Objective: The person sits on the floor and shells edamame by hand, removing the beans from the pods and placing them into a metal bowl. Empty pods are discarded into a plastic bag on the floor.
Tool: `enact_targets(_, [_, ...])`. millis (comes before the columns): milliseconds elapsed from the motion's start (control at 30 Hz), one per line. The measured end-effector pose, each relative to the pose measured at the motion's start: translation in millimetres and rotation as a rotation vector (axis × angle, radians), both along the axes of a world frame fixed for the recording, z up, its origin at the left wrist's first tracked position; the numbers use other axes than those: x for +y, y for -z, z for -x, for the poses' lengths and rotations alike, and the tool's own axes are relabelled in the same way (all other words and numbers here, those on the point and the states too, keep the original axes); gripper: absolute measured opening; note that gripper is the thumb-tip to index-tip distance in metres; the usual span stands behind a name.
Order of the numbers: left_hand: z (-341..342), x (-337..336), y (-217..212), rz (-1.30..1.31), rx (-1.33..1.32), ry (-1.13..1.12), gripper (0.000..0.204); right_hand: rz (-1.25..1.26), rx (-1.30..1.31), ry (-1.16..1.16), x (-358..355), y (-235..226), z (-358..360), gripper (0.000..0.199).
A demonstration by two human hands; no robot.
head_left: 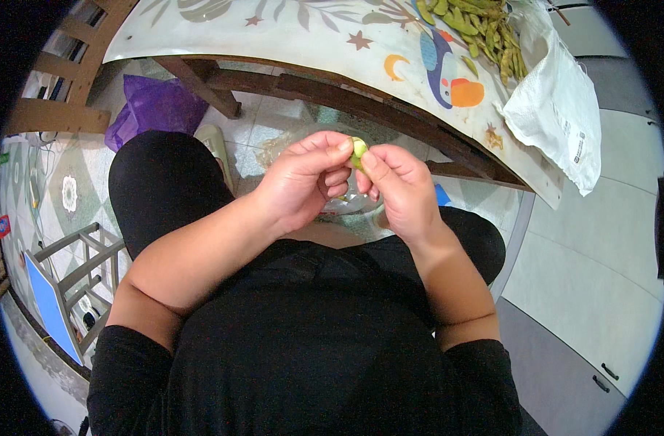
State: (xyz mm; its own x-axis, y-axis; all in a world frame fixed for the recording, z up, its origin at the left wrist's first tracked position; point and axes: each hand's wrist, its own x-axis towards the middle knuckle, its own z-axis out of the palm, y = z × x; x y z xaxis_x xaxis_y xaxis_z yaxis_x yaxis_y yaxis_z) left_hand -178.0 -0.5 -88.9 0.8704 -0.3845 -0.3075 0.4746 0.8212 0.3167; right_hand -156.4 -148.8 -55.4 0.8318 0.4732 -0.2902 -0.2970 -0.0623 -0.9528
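Observation:
A green bean pod (358, 151) is pinched between my two hands, in front of me and a little above lap height. A pale bean seems to show at its upper end. The thumb and fingers of my left hand (306, 168) close on its left side. My right hand (403, 190) grips the right side with thumb and forefinger. Below them, partly hidden by my hands, lies a clear plastic bag (344, 204). A pile of green and yellowish bean pods (488, 27) lies on the table at the far right, beside a white woven sack (553, 98).
The table (303, 36) has a printed white cover, and its near edge runs just beyond my hands. A purple bag (154, 109) lies on the floor at the far left. A blue-topped stool (54, 305) is at the left, with pale cabinets (586, 232) at the right.

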Motion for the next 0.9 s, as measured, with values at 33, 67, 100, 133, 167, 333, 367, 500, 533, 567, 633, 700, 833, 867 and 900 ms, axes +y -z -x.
enact_targets(33, [0, -1, 0, 0.006, 0.033, -0.012, 0.008, 0.042, -0.039, 0.005, 1, -1, 0, 0.017])
enact_targets(67, [1, -3, -1, -0.148, -0.026, -0.091, 0.009, 0.086, -0.077, 0.014, 1, -2, 1, 0.018])
enact_targets(100, [1, -6, -3, -0.302, -0.084, -0.169, 0.011, 0.097, -0.088, 0.018, 0, -2, 2, 0.018])
enact_targets(133, [2, -8, -4, -0.457, -0.143, -0.247, 0.013, 0.108, -0.1, 0.021, 0, -1, 3, 0.018])
enact_targets(167, [3, -9, -3, -0.602, -0.246, -0.354, 0.017, 0.118, -0.112, 0.026, -1, -1, 4, 0.018])
enact_targets(333, [-1, -4, -8, -1.367, -0.786, -0.44, 0.017, 0.209, -0.397, 0.056, -1, 1, 5, 0.014])
enact_targets(367, [-1, -4, -7, -1.368, -0.803, -0.432, 0.017, 0.229, -0.473, 0.055, -1, 2, 5, 0.013])
enact_targets(500, [2, -3, -12, -1.244, -0.764, -0.295, 0.018, 0.271, -0.681, 0.043, 0, 3, 5, 0.009])
enact_targets(533, [2, -3, -9, -1.177, -0.722, -0.289, 0.016, 0.29, -0.732, 0.032, 1, 1, 4, 0.008])
enact_targets(567, [0, -4, -4, -1.107, -0.682, -0.282, 0.015, 0.312, -0.784, 0.023, 1, 0, 3, 0.007])
enact_targets(633, [0, -4, -2, -0.939, -0.551, -0.208, 0.012, 0.351, -0.774, -0.003, -1, 0, 3, 0.007])
enact_targets(700, [0, -3, -8, -0.627, -0.252, -0.112, 0.014, 0.351, -0.731, -0.004, -1, 2, 1, 0.007])
enact_targets(833, [-2, -1, -10, -0.289, -0.076, -0.057, 0.017, 0.338, -0.568, 0.051, -4, 5, 1, 0.009])
enact_targets(867, [-3, 0, -8, -0.237, -0.068, -0.049, 0.018, 0.344, -0.525, 0.062, -4, 5, 1, 0.009])
enact_targets(900, [-3, 0, -6, -0.223, -0.06, -0.066, 0.018, 0.372, -0.502, 0.062, -5, 6, 0, 0.011])
